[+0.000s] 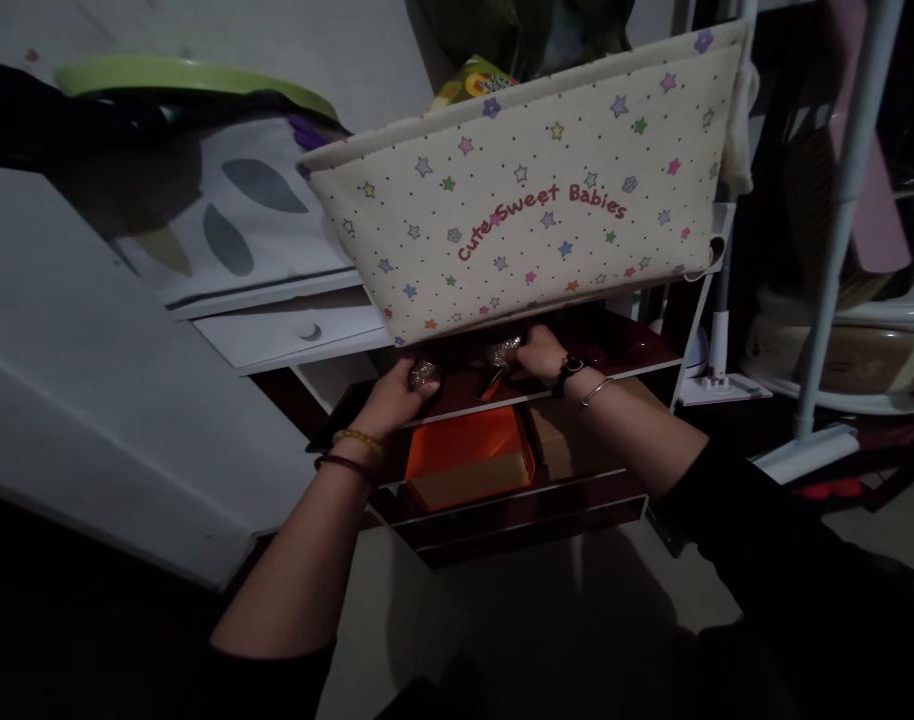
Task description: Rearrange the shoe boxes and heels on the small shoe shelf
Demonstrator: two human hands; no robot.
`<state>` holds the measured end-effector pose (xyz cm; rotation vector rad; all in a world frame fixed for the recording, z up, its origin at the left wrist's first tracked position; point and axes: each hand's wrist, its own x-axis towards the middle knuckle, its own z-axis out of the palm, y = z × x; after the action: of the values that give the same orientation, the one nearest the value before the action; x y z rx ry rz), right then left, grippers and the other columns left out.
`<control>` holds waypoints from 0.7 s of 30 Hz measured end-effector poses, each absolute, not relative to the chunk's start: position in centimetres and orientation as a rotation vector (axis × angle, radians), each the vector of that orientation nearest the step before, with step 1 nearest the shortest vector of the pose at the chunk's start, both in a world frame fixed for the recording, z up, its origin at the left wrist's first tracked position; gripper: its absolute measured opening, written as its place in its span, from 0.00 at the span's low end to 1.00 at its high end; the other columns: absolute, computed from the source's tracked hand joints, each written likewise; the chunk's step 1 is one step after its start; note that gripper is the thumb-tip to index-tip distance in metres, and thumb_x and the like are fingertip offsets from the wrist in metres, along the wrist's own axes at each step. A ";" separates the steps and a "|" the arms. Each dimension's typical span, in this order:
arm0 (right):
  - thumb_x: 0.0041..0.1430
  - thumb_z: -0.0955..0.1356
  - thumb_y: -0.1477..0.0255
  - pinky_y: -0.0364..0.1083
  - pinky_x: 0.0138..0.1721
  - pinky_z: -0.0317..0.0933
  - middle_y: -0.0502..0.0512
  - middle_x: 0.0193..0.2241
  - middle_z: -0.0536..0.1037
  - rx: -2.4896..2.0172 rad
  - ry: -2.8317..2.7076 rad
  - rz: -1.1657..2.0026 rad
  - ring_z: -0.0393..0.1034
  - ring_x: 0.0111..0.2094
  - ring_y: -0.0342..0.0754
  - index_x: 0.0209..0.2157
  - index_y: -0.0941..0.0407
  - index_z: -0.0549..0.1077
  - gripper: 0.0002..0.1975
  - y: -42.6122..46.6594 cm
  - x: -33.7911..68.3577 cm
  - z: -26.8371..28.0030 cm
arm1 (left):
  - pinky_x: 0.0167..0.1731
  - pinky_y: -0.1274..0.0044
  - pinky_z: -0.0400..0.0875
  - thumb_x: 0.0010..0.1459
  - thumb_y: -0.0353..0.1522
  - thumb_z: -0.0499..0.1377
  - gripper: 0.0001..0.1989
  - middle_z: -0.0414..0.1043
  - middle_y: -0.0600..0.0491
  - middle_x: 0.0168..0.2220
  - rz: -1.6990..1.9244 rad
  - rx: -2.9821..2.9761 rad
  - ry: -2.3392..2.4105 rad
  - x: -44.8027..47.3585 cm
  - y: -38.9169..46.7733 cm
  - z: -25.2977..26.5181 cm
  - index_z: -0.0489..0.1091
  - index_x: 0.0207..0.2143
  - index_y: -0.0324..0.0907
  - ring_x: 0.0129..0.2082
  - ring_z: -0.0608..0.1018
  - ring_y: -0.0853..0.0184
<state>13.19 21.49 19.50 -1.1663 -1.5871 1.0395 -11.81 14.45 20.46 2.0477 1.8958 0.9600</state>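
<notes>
Both arms reach onto the dark red upper shelf of a low rack. My left hand is closed around a glittery shoe, of which only a rounded end shows. To its right, my right hand has its fingers closed at the side of another glittery shoe. A narrow dark piece with an orange, shiny edge lies just under that one. Shadow and the overhanging fabric basket hide the back of the shelf and part of the fingers.
Below stand an orange box and a brown cardboard box. At left is a white drawer under a leaf-print fabric bin. On the right, a grey pole with a flat head and a pink-handled brush stand near stacked basins.
</notes>
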 end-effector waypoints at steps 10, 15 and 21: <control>0.56 0.73 0.70 0.56 0.63 0.62 0.64 0.53 0.77 -0.856 -1.547 0.590 0.70 0.59 0.59 0.54 0.57 0.69 0.25 21.0 10.8 16.9 | 0.53 0.69 0.76 0.51 0.38 0.70 0.31 0.78 0.47 0.51 1.730 1.311 1.212 -11.0 18.1 16.9 0.68 0.57 0.42 0.46 0.81 0.65; 0.53 0.76 0.59 0.54 0.62 0.64 0.63 0.57 0.74 -0.698 -1.460 0.811 0.70 0.58 0.56 0.60 0.55 0.65 0.36 21.2 8.1 13.2 | 0.56 0.67 0.75 0.54 0.40 0.71 0.37 0.75 0.43 0.58 1.713 1.333 1.176 -11.9 17.6 15.1 0.64 0.64 0.45 0.53 0.80 0.61; 0.40 0.79 0.68 0.47 0.41 0.73 0.62 0.57 0.72 -0.699 -1.417 1.200 0.77 0.41 0.48 0.71 0.50 0.49 0.60 21.7 8.1 10.5 | 0.56 0.69 0.74 0.42 0.28 0.74 0.58 0.65 0.41 0.67 1.596 1.523 1.072 -12.4 16.7 13.1 0.51 0.72 0.47 0.61 0.75 0.56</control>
<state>8.07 21.69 10.50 -0.6987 -1.4174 1.1999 -12.38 16.71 13.08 1.5233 1.0720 1.5960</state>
